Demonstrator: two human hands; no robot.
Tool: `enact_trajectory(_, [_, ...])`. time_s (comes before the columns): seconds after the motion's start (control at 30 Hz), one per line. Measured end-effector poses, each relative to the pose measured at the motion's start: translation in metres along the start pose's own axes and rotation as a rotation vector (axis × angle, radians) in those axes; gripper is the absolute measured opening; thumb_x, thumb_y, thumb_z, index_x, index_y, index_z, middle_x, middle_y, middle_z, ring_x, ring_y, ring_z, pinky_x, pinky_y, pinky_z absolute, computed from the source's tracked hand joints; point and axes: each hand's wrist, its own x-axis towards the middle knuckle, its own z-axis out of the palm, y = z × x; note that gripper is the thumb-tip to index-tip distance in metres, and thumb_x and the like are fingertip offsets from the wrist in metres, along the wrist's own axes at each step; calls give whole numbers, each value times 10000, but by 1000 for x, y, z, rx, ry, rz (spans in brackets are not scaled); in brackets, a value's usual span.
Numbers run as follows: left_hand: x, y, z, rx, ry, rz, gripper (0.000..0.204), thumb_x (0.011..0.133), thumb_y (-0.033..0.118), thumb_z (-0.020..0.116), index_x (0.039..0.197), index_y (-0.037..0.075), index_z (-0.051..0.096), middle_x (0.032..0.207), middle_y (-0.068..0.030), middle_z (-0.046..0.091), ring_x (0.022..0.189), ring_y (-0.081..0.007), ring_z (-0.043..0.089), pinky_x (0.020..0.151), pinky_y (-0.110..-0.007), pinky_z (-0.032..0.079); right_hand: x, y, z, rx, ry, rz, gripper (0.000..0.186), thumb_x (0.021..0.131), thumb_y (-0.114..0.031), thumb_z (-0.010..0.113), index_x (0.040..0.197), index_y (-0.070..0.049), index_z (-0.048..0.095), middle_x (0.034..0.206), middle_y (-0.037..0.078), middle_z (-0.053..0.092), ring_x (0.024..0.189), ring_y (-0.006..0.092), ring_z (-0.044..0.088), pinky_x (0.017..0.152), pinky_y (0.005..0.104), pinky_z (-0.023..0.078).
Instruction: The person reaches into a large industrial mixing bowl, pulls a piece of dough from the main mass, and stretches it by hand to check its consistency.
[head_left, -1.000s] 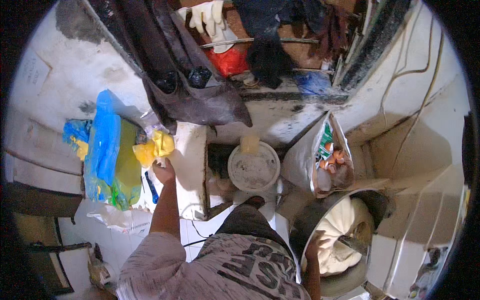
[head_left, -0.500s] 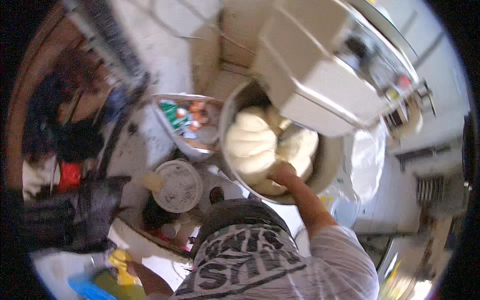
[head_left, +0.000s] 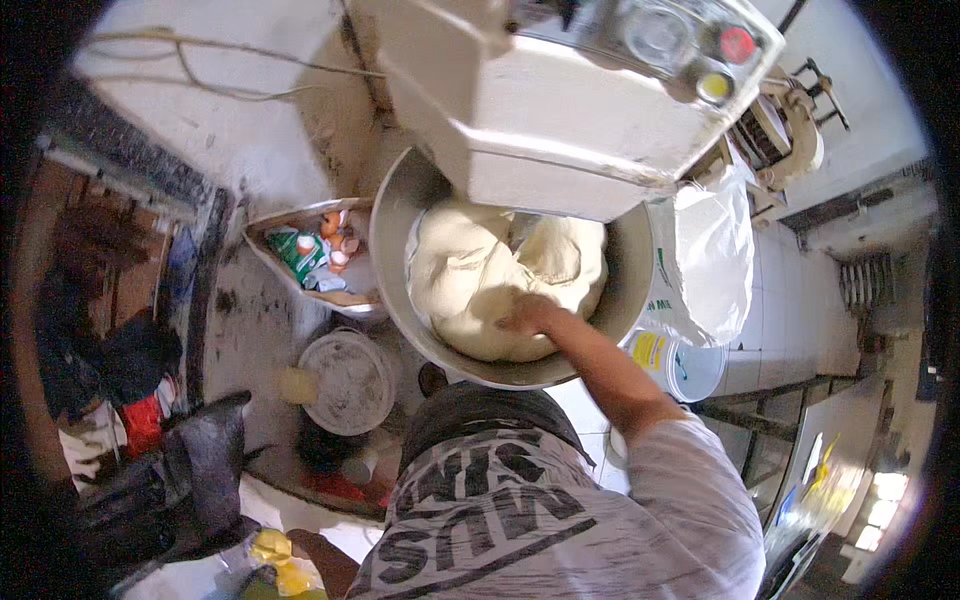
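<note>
Pale, soft dough (head_left: 470, 270) lies in a large round metal mixer bowl (head_left: 392, 260) under the mixer's white head (head_left: 580, 120). My right hand (head_left: 530, 316) reaches into the bowl and rests on top of the dough near its front side. Its fingers point left and lie against the dough, holding nothing that I can see. At the lower left edge, my left hand (head_left: 308, 548) is beside a yellow, butter-like lump (head_left: 273, 547). It seems to touch the lump, but its fingers are mostly hidden.
Left of the bowl stands an open bag (head_left: 270, 232) with eggshells (head_left: 333, 248). Below it is a white-dusted round bucket (head_left: 348, 382). To the bowl's right stand a white sack (head_left: 705, 260) and a clear tub (head_left: 695, 370). A cable (head_left: 230, 45) hangs along the wall.
The view has swung, so bowl and mixer sit further left. My right hand stays on the dough, which looks flatter and less ridged. My left hand stays by the yellow lump.
</note>
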Motion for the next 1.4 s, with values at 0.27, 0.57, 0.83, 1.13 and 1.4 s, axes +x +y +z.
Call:
enact_trajectory(0.27, [6,83,46,-63,-199,238,444,790,276,563,1118,-20,516,1042,-206,543,974,-338,528,842,-391,431,4,33,9,-144,169,140,234,766,-148,570,975,-83,655,1028,78,639,925,237,616,811,354,483])
enact_trajectory(0.57, [11,142,77,-122,-397,421,396,805,249,532,1103,-12,534,1025,-196,546,979,-332,520,844,-391,427,-27,57,-58,517,632,381,767,866,-461,394,1417,-174,-56,1282,282,392,1148,387,456,948,469,382])
enact_trajectory(0.83, [2,146,62,-132,-545,498,358,819,226,505,1089,-5,550,1010,-187,548,984,-327,513,845,-391,423,20,17,5,552,506,654,771,827,-680,207,1424,-249,-20,1466,152,-118,1313,474,44,1012,619,174])
enact_trajectory(1.13, [-4,111,99,-38,-536,501,287,845,182,538,1041,-26,566,1036,-213,541,979,-351,504,838,-429,415,-14,46,-19,315,480,233,1024,766,-661,470,1401,-38,-36,1401,302,155,1290,426,225,1030,450,284])
enact_trajectory(1.4, [-16,126,101,-70,-465,402,272,861,198,528,997,-31,587,1004,-208,561,954,-357,518,851,-427,402,59,15,54,121,309,294,384,872,-274,444,1095,13,570,941,183,641,865,321,626,766,384,495])
